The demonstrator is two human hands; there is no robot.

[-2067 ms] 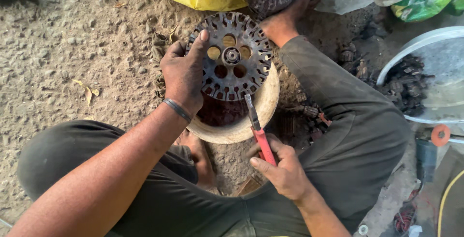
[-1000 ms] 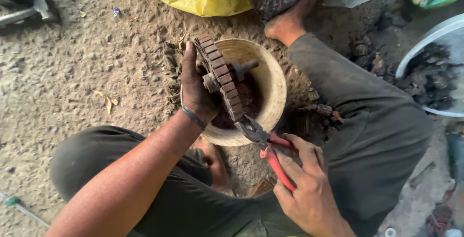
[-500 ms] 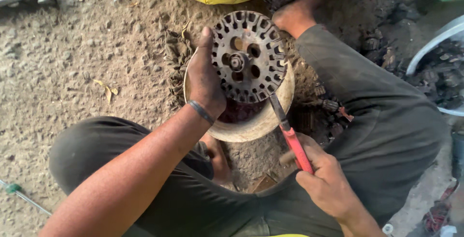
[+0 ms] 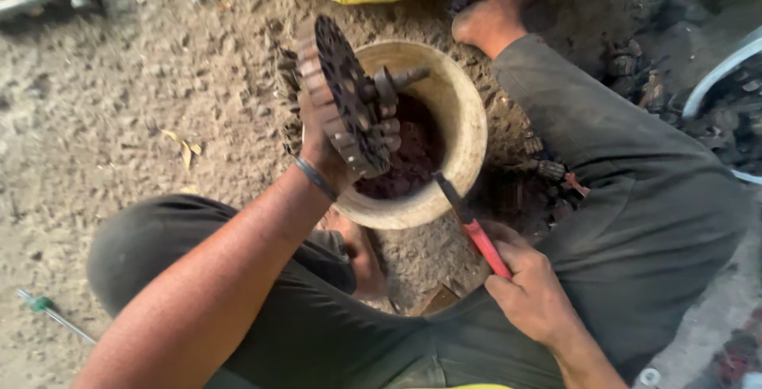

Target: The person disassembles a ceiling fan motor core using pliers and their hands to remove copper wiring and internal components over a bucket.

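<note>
A round tan bowl (image 4: 456,111) holding dark reddish debris sits on the sandy ground (image 4: 119,119) between the person's legs. Above its left rim, the left hand (image 4: 333,147) is wrapped tightly around a rusty slotted metal disc (image 4: 341,91), held on edge. The right hand (image 4: 532,294) is clenched round red-handled pliers (image 4: 472,226), whose tip is at the bowl's near rim.
</note>
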